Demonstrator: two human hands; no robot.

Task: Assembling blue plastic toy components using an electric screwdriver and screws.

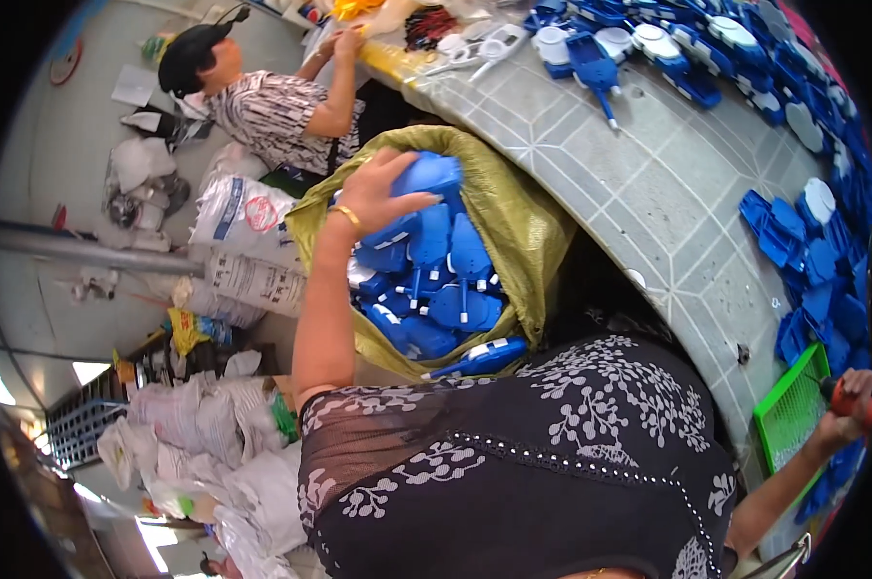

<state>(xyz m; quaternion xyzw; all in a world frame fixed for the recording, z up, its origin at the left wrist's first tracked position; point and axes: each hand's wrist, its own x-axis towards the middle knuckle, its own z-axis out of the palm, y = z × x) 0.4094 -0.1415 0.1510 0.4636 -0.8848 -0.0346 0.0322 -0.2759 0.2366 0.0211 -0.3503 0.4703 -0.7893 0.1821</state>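
Note:
My left hand point(378, 198), with a gold ring-shaped bangle at the wrist, is over the mouth of a yellow-green woven sack point(523, 207). Its thumb and fingers are spread around a blurred blue plastic casing point(428, 174), which looks loose from the fingers. Inside the sack lie several blue casings point(470, 251) with thin white-tipped stems. At the far right, my right hand point(849, 410) is closed around a tool with a red-orange and black handle point(870, 413); its working end is hard to make out. Beside that hand sits a green mesh basket point(769, 415) holding small silvery pieces.
A grey tiled-pattern table point(648, 222) curves along the right, bearing heaps of blue parts point(812, 256) and blue-and-white units point(658, 43). Another person point(276, 111) works at its far end. White sacks point(248, 207) and bundles point(180, 425) stand to the left.

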